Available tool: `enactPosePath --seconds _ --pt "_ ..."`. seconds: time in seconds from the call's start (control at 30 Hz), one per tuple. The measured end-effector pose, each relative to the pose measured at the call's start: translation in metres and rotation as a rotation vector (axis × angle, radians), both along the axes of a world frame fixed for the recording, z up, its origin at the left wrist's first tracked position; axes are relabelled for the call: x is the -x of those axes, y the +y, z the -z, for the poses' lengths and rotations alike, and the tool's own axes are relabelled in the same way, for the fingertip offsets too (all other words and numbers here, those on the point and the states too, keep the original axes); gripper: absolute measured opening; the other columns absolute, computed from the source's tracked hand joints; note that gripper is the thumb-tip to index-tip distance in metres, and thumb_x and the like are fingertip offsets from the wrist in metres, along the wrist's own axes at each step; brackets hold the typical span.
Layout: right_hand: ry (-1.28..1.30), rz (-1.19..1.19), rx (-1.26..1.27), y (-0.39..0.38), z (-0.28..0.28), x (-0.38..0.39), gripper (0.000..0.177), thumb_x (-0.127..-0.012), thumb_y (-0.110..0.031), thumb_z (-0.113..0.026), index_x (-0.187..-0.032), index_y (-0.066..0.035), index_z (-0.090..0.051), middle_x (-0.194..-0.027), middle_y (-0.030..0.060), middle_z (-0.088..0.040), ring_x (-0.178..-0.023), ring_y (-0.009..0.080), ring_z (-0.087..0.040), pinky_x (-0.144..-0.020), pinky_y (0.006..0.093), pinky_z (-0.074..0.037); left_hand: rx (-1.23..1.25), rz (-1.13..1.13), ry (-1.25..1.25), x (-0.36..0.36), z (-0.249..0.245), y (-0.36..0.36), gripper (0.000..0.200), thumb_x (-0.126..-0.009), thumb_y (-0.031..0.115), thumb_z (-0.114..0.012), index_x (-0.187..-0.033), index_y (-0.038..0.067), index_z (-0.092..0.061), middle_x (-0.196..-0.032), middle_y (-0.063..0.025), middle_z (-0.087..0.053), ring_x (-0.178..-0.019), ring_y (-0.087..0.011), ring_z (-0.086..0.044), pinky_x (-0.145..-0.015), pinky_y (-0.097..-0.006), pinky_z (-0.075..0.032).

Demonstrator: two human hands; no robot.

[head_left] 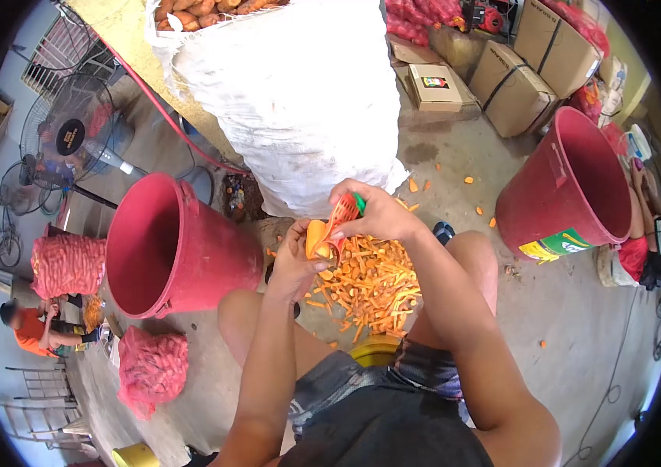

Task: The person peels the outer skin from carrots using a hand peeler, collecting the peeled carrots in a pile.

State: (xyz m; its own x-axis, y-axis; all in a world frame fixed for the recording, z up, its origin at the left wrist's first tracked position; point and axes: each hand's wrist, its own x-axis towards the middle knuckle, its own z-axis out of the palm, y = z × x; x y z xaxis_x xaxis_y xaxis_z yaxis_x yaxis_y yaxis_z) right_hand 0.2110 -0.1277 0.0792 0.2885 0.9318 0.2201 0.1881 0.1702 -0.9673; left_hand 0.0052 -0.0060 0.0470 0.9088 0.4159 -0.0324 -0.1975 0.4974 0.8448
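Observation:
My left hand is closed around a peeled orange carrot, held in front of me above the floor. Close against it, my right hand grips an orange plastic peeler with slots in it and a green end. The peeler touches or nearly touches the carrot; fingers partly cover the contact. Below both hands, between my legs, lies a heap of orange carrot scraps, strips and cut ends.
A tall white sack of carrots stands ahead. Large red bins stand at left and right. Red mesh bags, a fan and a seated person are at left; cardboard boxes are at back right.

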Motion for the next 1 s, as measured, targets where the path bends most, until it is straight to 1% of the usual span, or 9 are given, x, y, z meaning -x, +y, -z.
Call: enactPosePath --seconds 0.17,0.23,0.3,0.43,0.63,0.73,0.8,0.93,1.0 --pt "-0.048 0.078 0.049 0.003 0.011 -0.014 0.045 -0.08 -0.01 -0.091 -0.115 -0.007 -0.063 -0.095 0.0021 -0.069 -0.09 0.0118 -0.063 -0.085 0.0306 -0.054 0.075 0.013 -0.03 0.001 0.003 -0.001 0.091 -0.067 0.003 -0.094 -0.143 0.002 -0.044 -0.132 -0.0096 -0.06 -0.125 -0.0228 -0.061 -0.111 -0.0384 -0.05" --pt "-0.03 0.123 0.075 0.005 0.024 -0.026 0.045 -0.081 -0.01 -0.09 -0.115 -0.007 -0.062 -0.094 0.0031 -0.07 -0.09 0.012 -0.063 -0.084 0.0309 -0.054 0.052 0.018 -0.029 0.003 -0.004 -0.001 0.104 -0.064 0.028 -0.102 -0.145 0.0 -0.044 -0.135 -0.0069 -0.062 -0.121 -0.0174 -0.063 -0.108 -0.0351 -0.051" --pt "-0.045 0.371 0.19 0.008 0.03 -0.038 0.044 -0.082 -0.013 -0.09 -0.116 -0.007 -0.062 -0.092 0.0037 -0.07 -0.088 0.0122 -0.063 -0.082 0.0316 -0.054 0.097 0.053 -0.095 0.007 -0.003 0.001 0.105 -0.065 0.028 -0.102 -0.148 0.001 -0.043 -0.136 -0.0067 -0.061 -0.121 -0.0176 -0.063 -0.107 -0.0348 -0.052" --pt "0.274 0.198 0.191 0.007 0.017 -0.024 0.042 -0.084 -0.007 -0.089 -0.115 -0.007 -0.06 -0.1 -0.0023 -0.064 -0.088 0.009 -0.062 -0.079 0.0251 -0.054 0.181 -0.043 -0.073 0.008 -0.004 0.002 0.104 -0.069 0.027 -0.1 -0.152 0.005 -0.042 -0.137 -0.0069 -0.061 -0.123 -0.0182 -0.062 -0.104 -0.0348 -0.051" --pt "0.089 -0.007 0.047 -0.001 0.004 -0.003 0.046 -0.079 -0.006 -0.091 -0.115 -0.009 -0.062 -0.113 -0.0011 -0.063 -0.109 0.011 -0.058 -0.099 0.031 -0.048 0.041 0.005 -0.05 0.001 0.002 -0.005 0.097 -0.073 0.021 -0.097 -0.151 0.006 -0.042 -0.137 -0.0077 -0.06 -0.124 -0.019 -0.06 -0.107 -0.035 -0.048" --pt "0.013 0.011 0.099 -0.001 0.011 -0.017 0.045 -0.08 -0.007 -0.09 -0.115 -0.01 -0.062 -0.108 -0.0006 -0.064 -0.103 0.0109 -0.06 -0.094 0.0302 -0.051 0.091 0.076 -0.048 0.006 0.005 0.001 0.093 -0.072 0.005 -0.093 -0.149 0.005 -0.04 -0.134 -0.008 -0.059 -0.125 -0.0217 -0.06 -0.109 -0.0384 -0.051" --pt "-0.012 0.292 0.209 -0.002 0.02 -0.033 0.043 -0.08 -0.008 -0.09 -0.113 -0.01 -0.062 -0.102 -0.0006 -0.066 -0.097 0.0113 -0.062 -0.088 0.0299 -0.053 0.096 0.107 -0.081 0.011 -0.002 -0.001 0.091 -0.073 0.003 -0.092 -0.147 0.004 -0.04 -0.134 -0.0087 -0.059 -0.124 -0.0217 -0.061 -0.109 -0.0386 -0.051" --pt "0.233 0.169 0.185 0.003 0.021 -0.027 0.044 -0.08 -0.015 -0.091 -0.114 -0.01 -0.063 -0.093 -0.0006 -0.068 -0.081 0.0088 -0.061 -0.071 0.0286 -0.054 0.061 0.043 -0.086 0.009 -0.003 0.002 0.085 -0.074 0.0 -0.09 -0.144 0.002 -0.042 -0.134 -0.0104 -0.059 -0.125 -0.0229 -0.062 -0.109 -0.0397 -0.052" --pt "0.129 0.087 0.106 -0.001 0.008 -0.009 0.044 -0.08 -0.015 -0.091 -0.114 -0.011 -0.063 -0.093 -0.0008 -0.068 -0.08 0.0083 -0.061 -0.07 0.0281 -0.054 0.046 0.014 -0.064 0.005 0.001 0.003 0.084 -0.074 0.001 -0.089 -0.143 0.002 -0.042 -0.134 -0.011 -0.059 -0.125 -0.0235 -0.062 -0.11 -0.0403 -0.052"
